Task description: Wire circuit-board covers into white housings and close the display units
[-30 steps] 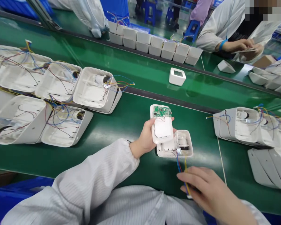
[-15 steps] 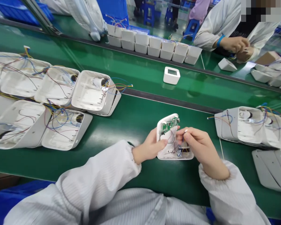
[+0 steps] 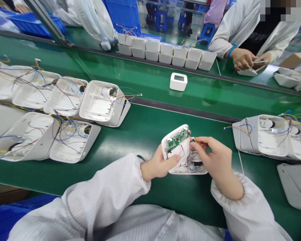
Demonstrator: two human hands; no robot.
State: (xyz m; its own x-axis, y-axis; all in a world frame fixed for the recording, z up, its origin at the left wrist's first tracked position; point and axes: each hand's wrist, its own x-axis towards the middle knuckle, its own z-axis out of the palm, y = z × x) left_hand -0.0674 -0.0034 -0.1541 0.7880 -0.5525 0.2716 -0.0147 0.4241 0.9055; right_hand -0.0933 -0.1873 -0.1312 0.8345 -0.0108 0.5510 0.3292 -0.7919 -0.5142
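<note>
My left hand [image 3: 159,162] is closed round the left side of a white plastic housing [image 3: 174,157], its thumb pressed on the inside. The housing is tilted with its open side towards me. Along its upper edge sits a green circuit board [image 3: 178,139]; thin wires and a small dark part lie at the lower right inside. My right hand [image 3: 213,154] pinches a small white wire connector [image 3: 193,138] between thumb and fingers, close to the board's right end. Coloured wires run from the connector; part of them is hidden behind the fingers.
Rows of white housings with loose wires [image 3: 100,103] stand at the left, with more housings [image 3: 272,134] at the right. A finished-looking white device [image 3: 178,82] sits on the conveyor [image 3: 145,80]. Across it, a co-worker's hands [image 3: 245,60] handle a white part near stacked housings [image 3: 165,53].
My right hand has brought the connector up and left, closer to the board. The housing has turned a little in my left hand. The white device has shifted slightly left in view.
</note>
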